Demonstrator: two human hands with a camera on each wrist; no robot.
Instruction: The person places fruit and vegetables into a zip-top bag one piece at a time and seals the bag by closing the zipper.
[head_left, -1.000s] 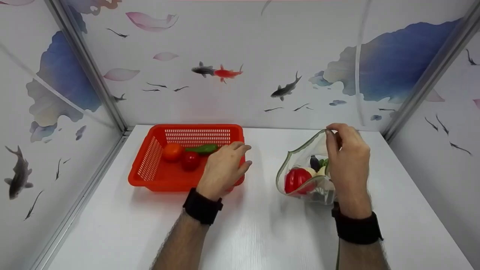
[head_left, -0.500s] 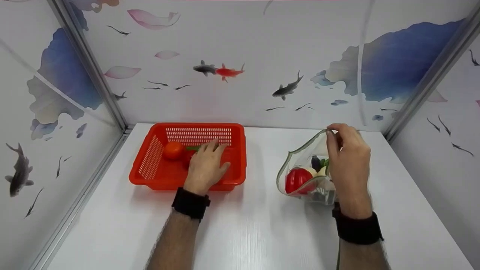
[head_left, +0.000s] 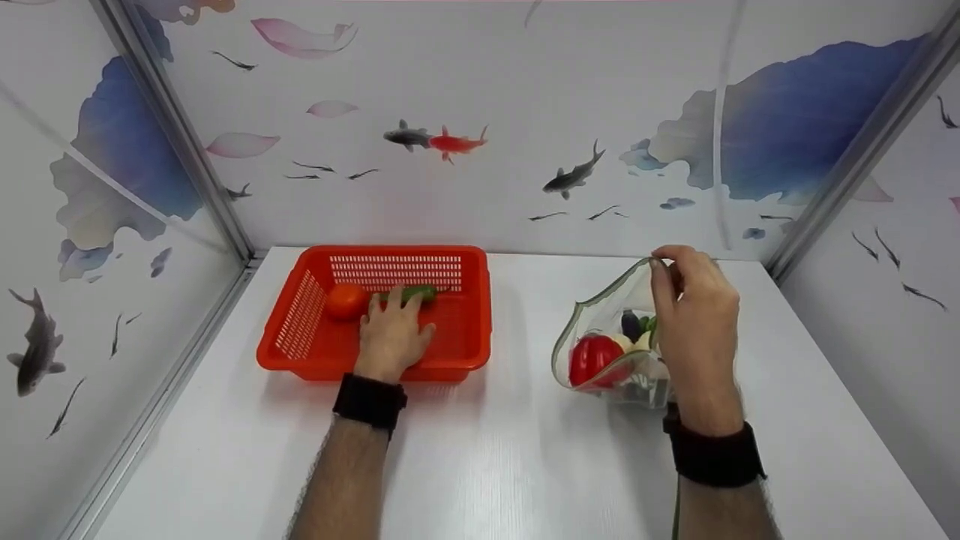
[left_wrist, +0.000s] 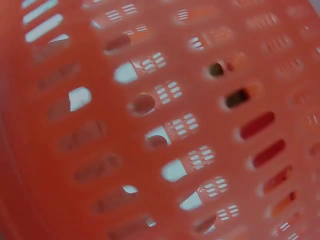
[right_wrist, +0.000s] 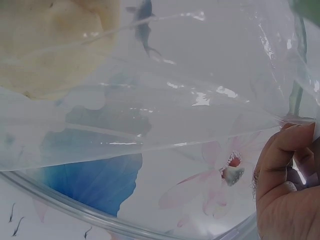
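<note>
My left hand (head_left: 391, 337) is inside the red plastic basket (head_left: 315, 352), fingers spread over the spot where a small red round fruit stood, now hidden beneath it. Just past the fingertips lies a green pepper (head_left: 420, 293); an orange-red tomato (head_left: 346, 301) sits to their left. The left wrist view is filled by the slotted basket wall (left_wrist: 150, 120), with red and dark green showing through some slots. My right hand (head_left: 697, 315) pinches the green-trimmed rim of a see-through bag (head_left: 600, 307) and holds its mouth up. A red bell pepper (head_left: 595, 360) lies inside.
Also in the bag are a dark eggplant-like piece (head_left: 631, 325) and pale cream pieces, one large pale piece (right_wrist: 55, 45) showing in the right wrist view. A white table (head_left: 495, 450) carries basket and bag. Printed panels (head_left: 480, 202) enclose its back and sides.
My left hand has moved left from over the basket's right side and down onto the small red fruit, uncovering the green pepper's right end. My right hand keeps holding the bag rim.
</note>
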